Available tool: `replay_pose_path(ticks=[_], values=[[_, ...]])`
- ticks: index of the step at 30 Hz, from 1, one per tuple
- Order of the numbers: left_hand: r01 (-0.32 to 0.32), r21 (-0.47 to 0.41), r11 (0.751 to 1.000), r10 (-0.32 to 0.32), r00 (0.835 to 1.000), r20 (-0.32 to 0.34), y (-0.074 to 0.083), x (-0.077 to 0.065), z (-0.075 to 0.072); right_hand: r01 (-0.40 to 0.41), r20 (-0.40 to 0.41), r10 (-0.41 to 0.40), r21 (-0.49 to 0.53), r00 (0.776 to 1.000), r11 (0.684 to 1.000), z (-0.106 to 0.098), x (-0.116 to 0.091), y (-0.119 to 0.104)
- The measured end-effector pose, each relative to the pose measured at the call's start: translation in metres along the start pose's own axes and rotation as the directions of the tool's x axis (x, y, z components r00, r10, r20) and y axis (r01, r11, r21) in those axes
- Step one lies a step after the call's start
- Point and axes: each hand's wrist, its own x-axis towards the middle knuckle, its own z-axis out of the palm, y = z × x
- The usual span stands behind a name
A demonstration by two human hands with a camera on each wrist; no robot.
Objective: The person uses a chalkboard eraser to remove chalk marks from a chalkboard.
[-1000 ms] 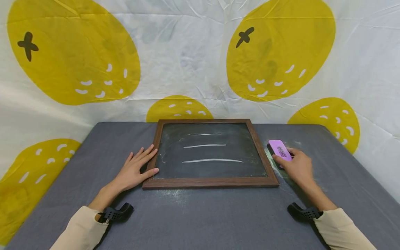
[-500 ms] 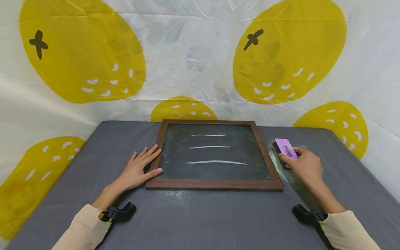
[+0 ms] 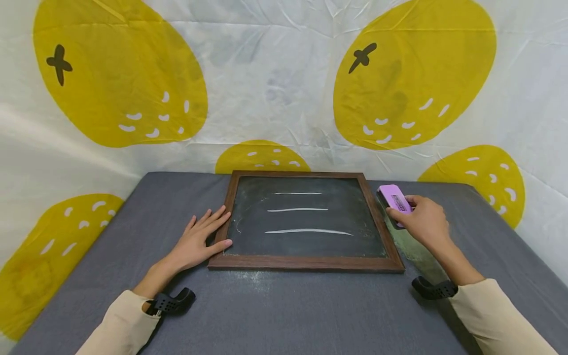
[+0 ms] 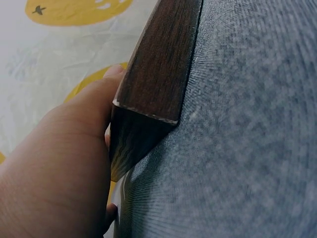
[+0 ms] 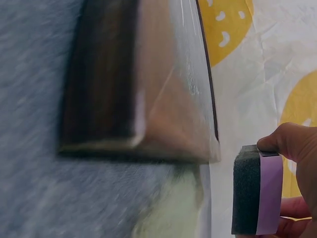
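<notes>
A chalkboard [image 3: 306,246] in a brown wooden frame lies on the grey cloth, with three white chalk lines drawn across it. My left hand [image 3: 197,242] rests on the frame's left side, fingers spread and straight. In the left wrist view that hand [image 4: 64,148] lies along the frame's corner [image 4: 153,64]. Just past the board's right edge, my right hand [image 3: 423,219] pinches a purple chalkboard eraser [image 3: 395,198] between thumb and fingers. The right wrist view shows the eraser's dark felt side [image 5: 246,193] facing the board frame [image 5: 104,74], apart from it.
Pale chalk dust marks the grey tablecloth [image 3: 284,315] right of the board and below its front edge. Behind the table hangs a white curtain [image 3: 270,74] printed with yellow fruit shapes. Black wrist mounts [image 3: 170,301] sit at both cuffs.
In the last half second my right hand has moved the eraser away from me and slightly left, toward the board's upper right. Earlier the view shifted a little. My left hand stays on the frame.
</notes>
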Motion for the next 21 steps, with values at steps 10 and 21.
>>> replay_pose_path(ticks=[10,21], values=[[-0.002,0.003,1.0,0.002,1.0,0.0,-0.001,0.001,0.002,0.042,0.066,-0.041,-0.011,0.997,0.999,0.009,0.021,-0.02],[-0.002,0.004,1.0,0.002,1.0,-0.004,-0.001,0.0,0.002,0.054,0.125,-0.05,-0.03,0.991,0.998,0.027,0.04,-0.038]])
